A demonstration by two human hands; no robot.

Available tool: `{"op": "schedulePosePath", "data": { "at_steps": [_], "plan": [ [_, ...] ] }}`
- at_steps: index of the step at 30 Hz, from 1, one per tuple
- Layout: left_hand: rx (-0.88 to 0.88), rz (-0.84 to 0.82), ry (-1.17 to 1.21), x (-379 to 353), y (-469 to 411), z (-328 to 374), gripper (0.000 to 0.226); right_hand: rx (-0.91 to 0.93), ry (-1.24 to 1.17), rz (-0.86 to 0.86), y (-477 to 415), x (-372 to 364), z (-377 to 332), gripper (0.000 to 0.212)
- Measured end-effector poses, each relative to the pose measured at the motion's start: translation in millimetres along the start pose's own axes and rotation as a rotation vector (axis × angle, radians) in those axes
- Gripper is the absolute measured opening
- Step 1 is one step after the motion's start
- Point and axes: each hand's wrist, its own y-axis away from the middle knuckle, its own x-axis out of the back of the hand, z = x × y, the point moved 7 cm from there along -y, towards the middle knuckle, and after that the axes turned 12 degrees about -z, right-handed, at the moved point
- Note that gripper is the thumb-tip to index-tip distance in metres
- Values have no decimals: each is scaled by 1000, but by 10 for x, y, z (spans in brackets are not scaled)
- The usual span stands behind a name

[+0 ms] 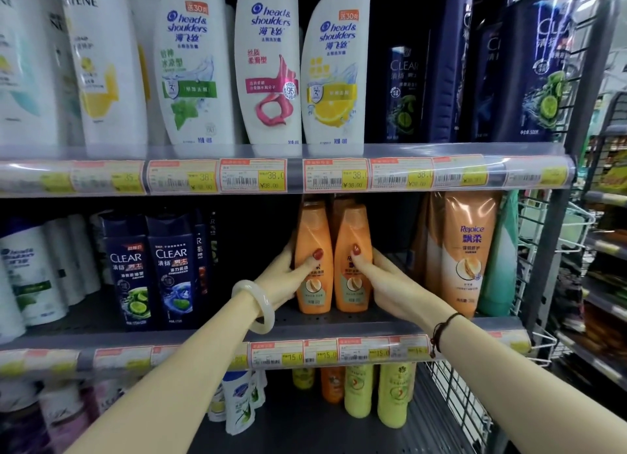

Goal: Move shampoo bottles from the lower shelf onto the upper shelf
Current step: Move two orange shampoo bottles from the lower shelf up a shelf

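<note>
The upper shelf (291,150) runs the full width of the view, its front rail lined with price tags, and it is crowded: white Pantene bottles (105,63) at the left, three white Head & Shoulders bottles (268,63) in the middle, dark Clear bottles (539,66) at the right, with only a dark gap between the white and dark groups. Below it the lower shelf (203,321) carries white bottles at the far left, two navy Clear bottles (149,270), then bare shelf floor, then the task's things. A tall Rejoice bottle (464,253) stands just right of them, with a green bottle (502,260) beside it against the wire side rack (556,243). The two small orange shampoo bottles (330,263) stand upright and side by side on the lower shelf, touching each other, more orange bottles behind them. The left hand (288,277) wraps the left bottle, thumb across its front label, grip closed on it; the right hand (383,280) holds the right bottle likewise. A pale bangle (254,307) circles the left wrist, a dark cord bracelet (441,331) the right. Yellow bottles (393,396) stand on the shelf underneath.
</note>
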Motion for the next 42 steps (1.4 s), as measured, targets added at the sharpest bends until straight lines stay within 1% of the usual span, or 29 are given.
{"op": "schedulePosePath", "data": {
  "at_steps": [2,4,7,13,15,20,24,28,30,32,34,36,38,40,42],
  "plan": [
    [-5,-16,-117,63,29,-2,86,10,178,40,71,90,-8,70],
    [17,10,-162,128,45,-29,87,29,305,79,117,164,-24,58],
    [31,15,-143,140,40,-45,81,51,314,64,135,130,-23,37],
    [22,10,-126,126,11,-64,73,73,355,92,121,54,-25,25],
    [14,6,-133,126,18,-72,75,70,366,99,124,49,-37,26],
    [-29,7,-223,110,57,-81,82,55,429,98,122,34,-45,38],
    [-48,25,-291,92,90,-47,84,45,445,112,129,32,-60,39],
    [-49,5,-327,78,107,-1,89,22,434,112,160,44,-46,40],
    [-39,1,-332,99,138,10,95,36,437,167,220,86,-71,47],
    [-25,18,-320,153,191,33,100,67,472,288,314,181,-146,57],
    [-4,50,-317,216,273,53,101,89,503,350,398,244,-212,59],
    [9,62,-370,247,359,63,95,76,575,333,441,233,-248,55],
    [24,71,-478,276,445,83,82,46,674,324,478,181,-261,48],
    [36,78,-563,311,521,131,67,33,797,337,509,121,-269,34],
    [45,50,-646,326,591,200,56,21,913,335,517,27,-294,21]
  ]
}}
